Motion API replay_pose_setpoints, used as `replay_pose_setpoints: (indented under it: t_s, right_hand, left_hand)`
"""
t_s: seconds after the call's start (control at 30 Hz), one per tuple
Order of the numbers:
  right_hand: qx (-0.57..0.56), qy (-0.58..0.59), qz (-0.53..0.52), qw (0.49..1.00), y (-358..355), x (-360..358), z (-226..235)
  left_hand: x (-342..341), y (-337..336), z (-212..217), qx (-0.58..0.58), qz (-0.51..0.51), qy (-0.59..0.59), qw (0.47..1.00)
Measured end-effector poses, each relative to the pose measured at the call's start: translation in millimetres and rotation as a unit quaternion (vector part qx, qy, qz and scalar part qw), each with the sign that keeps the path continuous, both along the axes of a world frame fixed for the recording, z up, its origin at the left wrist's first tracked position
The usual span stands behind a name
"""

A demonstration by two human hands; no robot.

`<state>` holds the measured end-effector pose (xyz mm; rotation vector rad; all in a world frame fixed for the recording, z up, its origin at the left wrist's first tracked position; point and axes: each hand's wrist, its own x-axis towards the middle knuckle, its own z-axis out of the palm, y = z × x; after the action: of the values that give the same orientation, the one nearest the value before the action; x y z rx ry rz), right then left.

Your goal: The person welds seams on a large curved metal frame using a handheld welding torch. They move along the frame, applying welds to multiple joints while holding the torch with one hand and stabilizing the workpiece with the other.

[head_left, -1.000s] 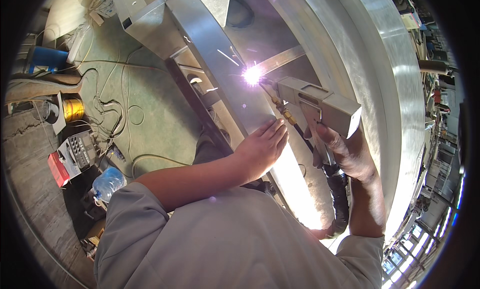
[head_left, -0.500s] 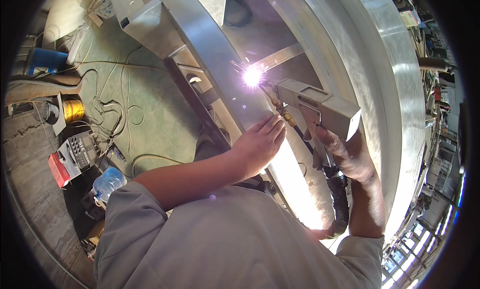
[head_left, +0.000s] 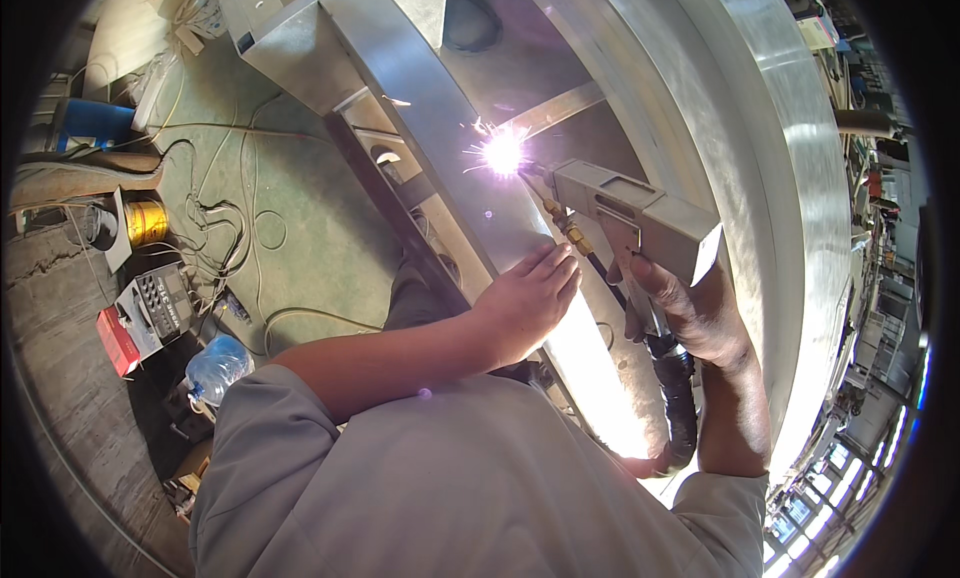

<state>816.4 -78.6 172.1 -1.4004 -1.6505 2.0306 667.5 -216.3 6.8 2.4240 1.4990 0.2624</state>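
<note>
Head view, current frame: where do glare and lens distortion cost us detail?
In the head view, the arc glares white-violet, hiding detail around the tip of the torch; also in the head view, the metal beam burns out white below the left hand; along the head view's right rim, the cluttered background bends, small items hard to tell apart.

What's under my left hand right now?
Your left hand seems to rest on the silvery metal beam, which shows beyond the fingers; whatever lies directly beneath the palm is covered.

Open room between beam and curved panel beyond crossbar; torch, sparks obstruct nearer side.
</note>
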Motion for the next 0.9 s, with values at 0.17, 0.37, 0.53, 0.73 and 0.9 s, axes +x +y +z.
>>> replay_pose_setpoints:
  t_s: [0.17,0.37,0.53,0.73,0.9]
  right_hand:
    - [0.004,0.011,-0.017,1.000,-5,6,-1]
    - [0.005,0.002,-0.010,1.000,-5,9,1]
    - [-0.012,-0.020,-0.004,1.000,-5,11,3]
    - [0.039,-0.014,-0.002,0.999,-10,13,5]
    - [0.025,-0.020,0.009,0.999,-10,19,4]
  left_hand:
    - [5,-3,-2,0.008,-0.004,-0.003,1.000]
    - [10,-5,-5,-0.003,-0.020,-0.022,1.000]
    - [8,-4,-3,-0.008,-0.020,-0.008,1.000]
    - [5,-2,-1,-0.017,-0.019,-0.018,1.000]
    - [3,-1,2,-0.015,-0.023,-0.022,0.999]
